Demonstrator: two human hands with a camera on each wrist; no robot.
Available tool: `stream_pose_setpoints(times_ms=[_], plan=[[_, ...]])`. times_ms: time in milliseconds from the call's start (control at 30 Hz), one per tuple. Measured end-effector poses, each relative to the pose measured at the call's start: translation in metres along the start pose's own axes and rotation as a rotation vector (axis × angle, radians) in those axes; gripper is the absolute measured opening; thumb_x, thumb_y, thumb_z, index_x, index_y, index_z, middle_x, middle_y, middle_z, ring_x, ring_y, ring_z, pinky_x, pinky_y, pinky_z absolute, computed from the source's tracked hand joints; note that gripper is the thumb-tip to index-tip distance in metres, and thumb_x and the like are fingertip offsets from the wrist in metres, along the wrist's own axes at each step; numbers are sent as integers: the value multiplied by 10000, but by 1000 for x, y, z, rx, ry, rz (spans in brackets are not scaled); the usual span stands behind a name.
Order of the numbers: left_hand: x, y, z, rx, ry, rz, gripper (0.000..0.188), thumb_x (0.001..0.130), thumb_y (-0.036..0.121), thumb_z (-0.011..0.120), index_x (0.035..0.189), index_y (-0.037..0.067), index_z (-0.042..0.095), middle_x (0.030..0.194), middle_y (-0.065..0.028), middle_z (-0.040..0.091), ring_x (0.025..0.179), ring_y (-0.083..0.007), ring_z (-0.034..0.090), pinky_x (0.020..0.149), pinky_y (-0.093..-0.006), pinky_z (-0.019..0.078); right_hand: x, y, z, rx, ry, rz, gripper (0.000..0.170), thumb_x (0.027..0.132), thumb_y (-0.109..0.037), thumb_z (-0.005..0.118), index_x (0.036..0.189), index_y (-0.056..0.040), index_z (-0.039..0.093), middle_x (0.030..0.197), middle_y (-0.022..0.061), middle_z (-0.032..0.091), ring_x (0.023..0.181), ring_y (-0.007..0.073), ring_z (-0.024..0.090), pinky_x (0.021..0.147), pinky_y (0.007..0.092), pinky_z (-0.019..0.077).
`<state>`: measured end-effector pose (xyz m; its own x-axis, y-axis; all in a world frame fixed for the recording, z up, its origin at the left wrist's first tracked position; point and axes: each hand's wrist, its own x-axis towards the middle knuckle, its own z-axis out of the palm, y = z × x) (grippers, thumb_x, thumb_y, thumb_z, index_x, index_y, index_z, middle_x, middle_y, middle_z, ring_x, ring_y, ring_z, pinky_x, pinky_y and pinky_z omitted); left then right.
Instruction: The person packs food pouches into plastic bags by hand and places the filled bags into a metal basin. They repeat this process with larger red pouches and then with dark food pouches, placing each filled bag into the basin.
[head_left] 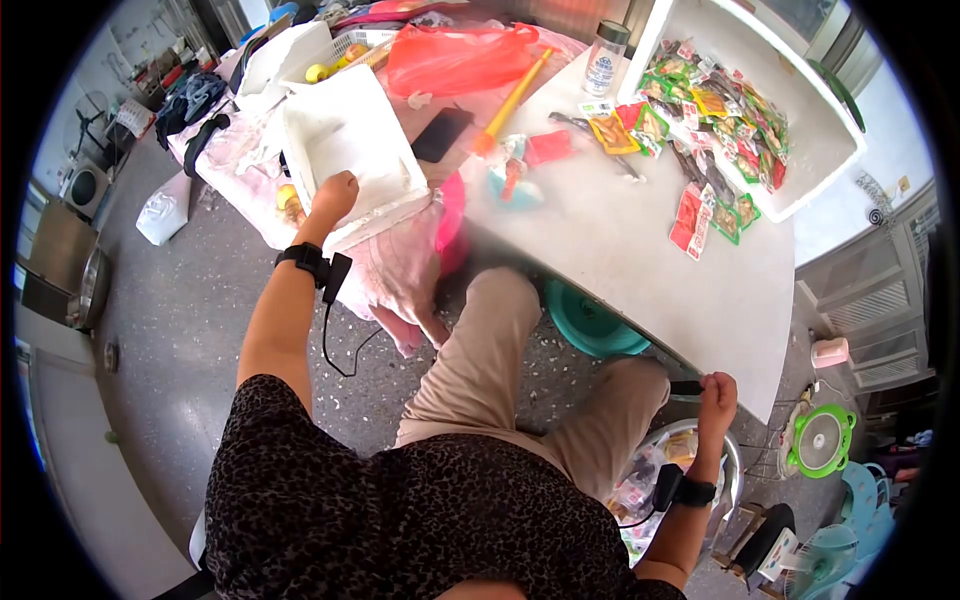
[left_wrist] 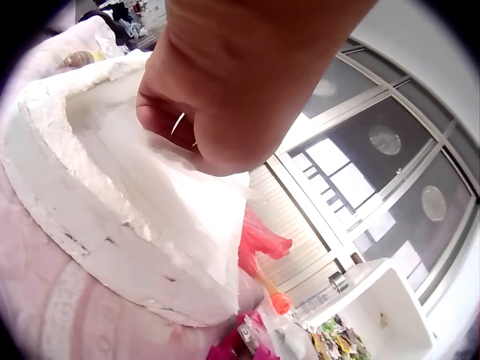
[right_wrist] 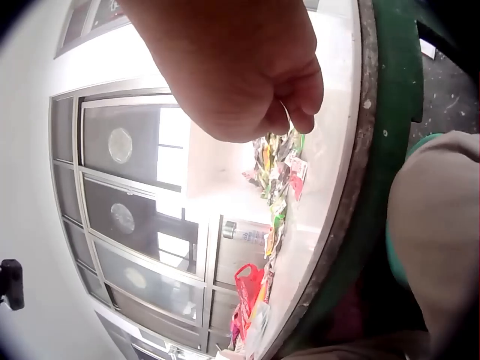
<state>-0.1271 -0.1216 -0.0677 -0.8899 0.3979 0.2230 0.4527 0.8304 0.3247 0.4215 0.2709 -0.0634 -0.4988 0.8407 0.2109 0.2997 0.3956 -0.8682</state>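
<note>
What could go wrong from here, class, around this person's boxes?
The shallow white box sits near the edge of the pink cloth; a bump from the left hand might tip it off. The phone beside it could get pushed. The bottle, standing close to the large white box, may topple if that shifts.

Wearing dark speckled short-sleeved shirt, beige trousers; black wristbands are trailing thin black cables.
</note>
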Motion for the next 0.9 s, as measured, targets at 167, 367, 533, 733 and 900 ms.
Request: stream_pose_setpoints(times_ms=[167, 367, 533, 733, 900], plan=[[-4, 28, -19, -271, 29, -102, 195, 726, 175, 474, 789, 2, 539, 695, -137, 557, 639, -233, 534, 609, -317, 415, 13, -31, 15, -18, -72, -137, 66, 763, -26, 491, 820, 3, 507, 738, 65, 537, 692, 133, 523, 627, 234, 424], [-27, 130, -30, -830, -138, 17, 106, 729, 107, 500, 712, 9, 537, 606, -16, 502, 557, -97, 450, 528, -232, 385, 44, -86, 58, -31, -224, -265, 70, 737, -55, 521, 785, -6, 512, 710, 74, 514, 623, 136, 485, 573, 238, 403], [-71, 233, 14, -849, -114, 413, 76, 731, 76, 499, 701, 7, 507, 610, -52, 486, 561, -110, 461, 528, -243, 388, 63, -115, 137, 319, -392, 27, 158, 759, -146, 520, 862, -26, 517, 716, 42, 516, 661, 112, 491, 581, 236, 411], [-97, 302, 89, -928, -359, 376, 78, 758, 86, 486, 749, 16, 518, 658, -39, 516, 637, -125, 499, 579, -246, 407, 68, -125, 198, 592, -430, 349, 188, 764, -233, 490, 828, -59, 521, 730, 19, 527, 680, 125, 508, 553, 242, 412], [-91, 306, 114, -1067, -287, 202, 92, 771, 112, 473, 744, 28, 498, 625, -50, 504, 573, -150, 492, 527, -277, 401, 89, -76, 199, 603, -438, 424, 174, 758, -216, 474, 769, -51, 528, 668, 40, 528, 611, 164, 529, 534, 279, 415]])
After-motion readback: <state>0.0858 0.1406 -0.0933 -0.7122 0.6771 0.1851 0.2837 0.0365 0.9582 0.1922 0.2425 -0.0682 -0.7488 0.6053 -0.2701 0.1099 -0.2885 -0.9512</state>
